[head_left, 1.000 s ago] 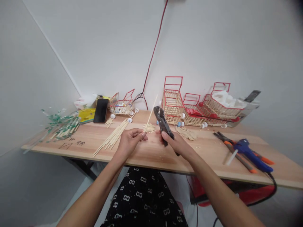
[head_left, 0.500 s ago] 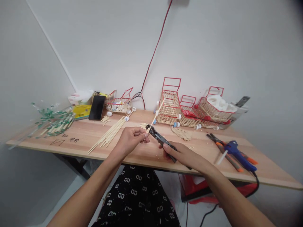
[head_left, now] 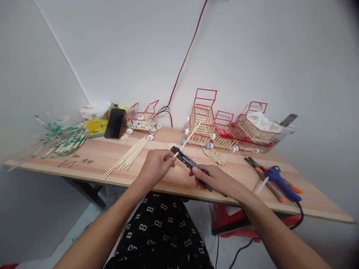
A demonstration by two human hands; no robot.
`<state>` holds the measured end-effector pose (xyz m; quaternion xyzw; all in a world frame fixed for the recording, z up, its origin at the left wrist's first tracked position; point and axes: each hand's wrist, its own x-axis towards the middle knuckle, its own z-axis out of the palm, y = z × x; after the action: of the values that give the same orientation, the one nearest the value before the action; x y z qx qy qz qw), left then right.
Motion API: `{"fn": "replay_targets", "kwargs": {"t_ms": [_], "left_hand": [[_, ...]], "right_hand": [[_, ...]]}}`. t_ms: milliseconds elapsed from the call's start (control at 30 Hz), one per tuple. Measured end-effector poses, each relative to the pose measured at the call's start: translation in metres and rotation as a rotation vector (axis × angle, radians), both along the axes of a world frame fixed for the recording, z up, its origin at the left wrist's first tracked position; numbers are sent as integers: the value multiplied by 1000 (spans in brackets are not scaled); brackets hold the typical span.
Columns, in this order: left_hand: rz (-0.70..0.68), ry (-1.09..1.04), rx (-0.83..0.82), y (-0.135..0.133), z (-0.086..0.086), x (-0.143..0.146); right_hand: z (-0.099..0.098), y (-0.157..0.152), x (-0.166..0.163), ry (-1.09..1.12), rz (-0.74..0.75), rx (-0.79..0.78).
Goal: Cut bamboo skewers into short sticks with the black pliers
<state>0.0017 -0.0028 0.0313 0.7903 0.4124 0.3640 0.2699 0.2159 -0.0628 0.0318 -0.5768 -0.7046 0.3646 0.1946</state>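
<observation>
My left hand [head_left: 157, 163] pinches the near end of a thin wooden stick [head_left: 191, 135], which slants up and away to the right. Wrapped round the handles of dark cutting pliers [head_left: 188, 161], my right hand [head_left: 212, 177] holds the tool so that its jaws meet the stick just past my left fingertips. Whether the jaws are fully closed on the stick I cannot tell. Left of my hands lies a bundle of long loose sticks [head_left: 130, 154]. Short cut pieces [head_left: 171, 145] rest on the table behind the pliers.
Small stick-built shopping carts with red handles, such as a tall one [head_left: 201, 121] and one at left [head_left: 142, 120], line the wall. A blue glue gun [head_left: 282, 183] and orange-handled pliers [head_left: 269, 183] lie right. A phone [head_left: 114, 123] and green-wrapped sticks [head_left: 70, 140] are left.
The stick's far end has tilted down to the right. Both hands stay close together with the pliers across the stick, and the view has shifted slightly.
</observation>
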Motion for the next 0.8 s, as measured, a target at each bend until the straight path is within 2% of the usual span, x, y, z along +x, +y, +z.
{"fn": "replay_targets", "kwargs": {"t_ms": [100,200,367,600,800], "left_hand": [[36,96,132,-2,-1,1],[50,128,170,-3,-1,2],[18,88,120,-3,0,2],[-64,-29,-100,1,-2,1],[-25,58,-5,0,-2,2]], "right_hand": [[1,-1,-1,12,-23,-46],[-1,-2,0,47,-22,-80],[-7,-2,4,117,-29,-94],[-2,-3,4,86,-25,-103],[3,-6,1,41,-45,-90]]}}
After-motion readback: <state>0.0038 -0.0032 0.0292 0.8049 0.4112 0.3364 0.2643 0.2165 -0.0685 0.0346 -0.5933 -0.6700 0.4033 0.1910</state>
